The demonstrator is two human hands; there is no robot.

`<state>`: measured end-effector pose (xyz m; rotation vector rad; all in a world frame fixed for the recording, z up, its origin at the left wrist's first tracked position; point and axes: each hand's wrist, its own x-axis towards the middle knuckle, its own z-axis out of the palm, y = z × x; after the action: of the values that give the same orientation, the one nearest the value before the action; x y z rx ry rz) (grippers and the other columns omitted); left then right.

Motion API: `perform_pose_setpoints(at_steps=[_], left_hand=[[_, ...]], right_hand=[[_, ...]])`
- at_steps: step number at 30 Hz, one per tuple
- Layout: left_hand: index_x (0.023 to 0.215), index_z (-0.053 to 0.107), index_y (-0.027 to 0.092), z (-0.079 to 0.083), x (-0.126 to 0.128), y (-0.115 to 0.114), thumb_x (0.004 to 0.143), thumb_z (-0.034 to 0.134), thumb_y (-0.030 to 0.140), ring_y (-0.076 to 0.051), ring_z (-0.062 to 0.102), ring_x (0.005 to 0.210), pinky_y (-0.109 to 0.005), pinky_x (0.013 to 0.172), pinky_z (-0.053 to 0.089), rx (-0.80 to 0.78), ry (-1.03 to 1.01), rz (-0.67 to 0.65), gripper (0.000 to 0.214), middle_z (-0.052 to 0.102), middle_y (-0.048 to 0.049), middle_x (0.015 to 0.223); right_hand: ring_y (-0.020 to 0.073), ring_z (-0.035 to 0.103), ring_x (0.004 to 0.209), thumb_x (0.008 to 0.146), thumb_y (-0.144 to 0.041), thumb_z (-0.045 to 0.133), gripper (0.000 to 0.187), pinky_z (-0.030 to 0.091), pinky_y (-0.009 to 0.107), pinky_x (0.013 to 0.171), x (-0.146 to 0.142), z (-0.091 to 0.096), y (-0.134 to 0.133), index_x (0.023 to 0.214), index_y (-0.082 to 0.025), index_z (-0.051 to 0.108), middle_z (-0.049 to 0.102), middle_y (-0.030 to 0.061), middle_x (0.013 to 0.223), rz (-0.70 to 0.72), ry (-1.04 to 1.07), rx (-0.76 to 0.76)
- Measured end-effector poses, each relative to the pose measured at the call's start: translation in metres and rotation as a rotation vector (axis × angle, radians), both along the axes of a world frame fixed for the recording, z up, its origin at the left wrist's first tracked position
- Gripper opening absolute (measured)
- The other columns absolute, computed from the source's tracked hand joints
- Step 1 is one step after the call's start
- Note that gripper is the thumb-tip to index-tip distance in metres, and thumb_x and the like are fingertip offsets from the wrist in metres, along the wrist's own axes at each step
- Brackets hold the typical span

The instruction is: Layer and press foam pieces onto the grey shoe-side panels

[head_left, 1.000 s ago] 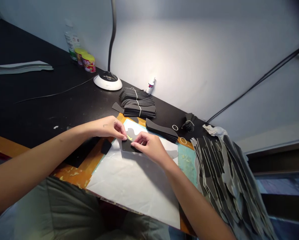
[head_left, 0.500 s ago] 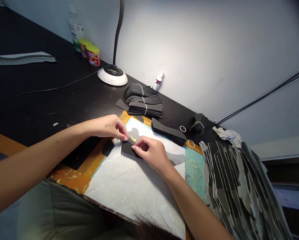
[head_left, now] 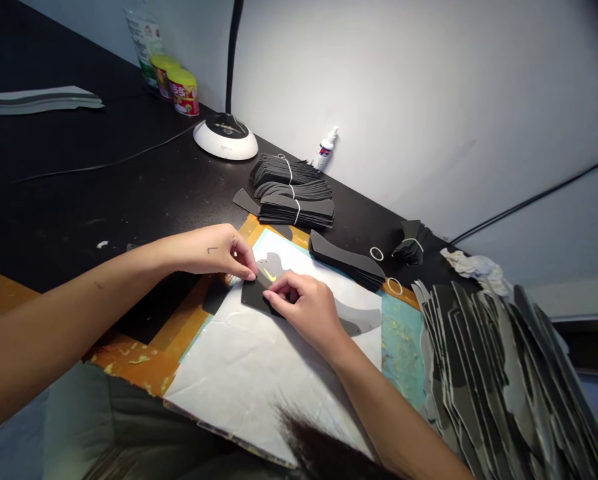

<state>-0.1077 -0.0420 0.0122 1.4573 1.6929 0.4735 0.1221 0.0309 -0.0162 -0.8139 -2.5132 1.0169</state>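
Note:
My left hand (head_left: 213, 252) pinches the upper left edge of a black foam cutout (head_left: 255, 298) between fingertips and thumb. My right hand (head_left: 303, 308) holds the same cutout from the right, its fingers over the piece's lower part. Against the cutout lies a grey curved piece (head_left: 273, 264) bearing a small yellow swoosh mark (head_left: 269, 275). Both lie on a white sheet (head_left: 259, 373). Further right on that sheet rests a grey curved cutout (head_left: 359, 319). My right hand hides part of the black cutout.
Banded black foam bundles (head_left: 293, 197) and a loose black stack (head_left: 346, 261) lie beyond my hands. A tall pile of grey-black cutouts (head_left: 499, 380) fills the right. Rubber bands (head_left: 377, 253), a glue bottle (head_left: 325, 150) and a lamp base (head_left: 225, 138) sit on the black table (head_left: 79, 200).
Both hands stay on the black cutout with little movement. The camera view has swung, shifting the table upward and rightward, and a dark tuft of hair has grown larger at the bottom.

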Motion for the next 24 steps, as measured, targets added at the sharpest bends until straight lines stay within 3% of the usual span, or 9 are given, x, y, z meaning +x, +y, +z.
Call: perform_pose_setpoints(at_steps=[19, 24], left_hand=[[0.085, 0.082, 0.022, -0.0053, -0.0019, 0.0008, 0.072, 0.074, 0.051, -0.015, 0.059, 0.064, -0.023, 0.059, 0.036, -0.018, 0.015, 0.006, 0.033, 0.072, 0.0003, 0.071], [0.085, 0.081, 0.021, -0.0034, -0.0069, 0.0011, 0.074, 0.072, 0.056, -0.015, 0.06, 0.064, -0.023, 0.058, 0.034, 0.044, 0.07, 0.059, 0.038, 0.073, 0.0001, 0.072]], right_hand=[[0.014, 0.058, 0.069, 0.085, -0.022, 0.078, 0.006, 0.039, 0.026, 0.066, -0.0002, -0.0008, 0.0002, 0.081, -0.024, 0.075, 0.07, -0.0037, 0.072, -0.001, -0.015, -0.015], [0.0146, 0.059, 0.07, 0.084, -0.02, 0.079, 0.006, 0.039, 0.027, 0.066, 0.0001, -0.0012, 0.0006, 0.081, -0.024, 0.075, 0.071, -0.0031, 0.072, -0.009, -0.015, -0.021]])
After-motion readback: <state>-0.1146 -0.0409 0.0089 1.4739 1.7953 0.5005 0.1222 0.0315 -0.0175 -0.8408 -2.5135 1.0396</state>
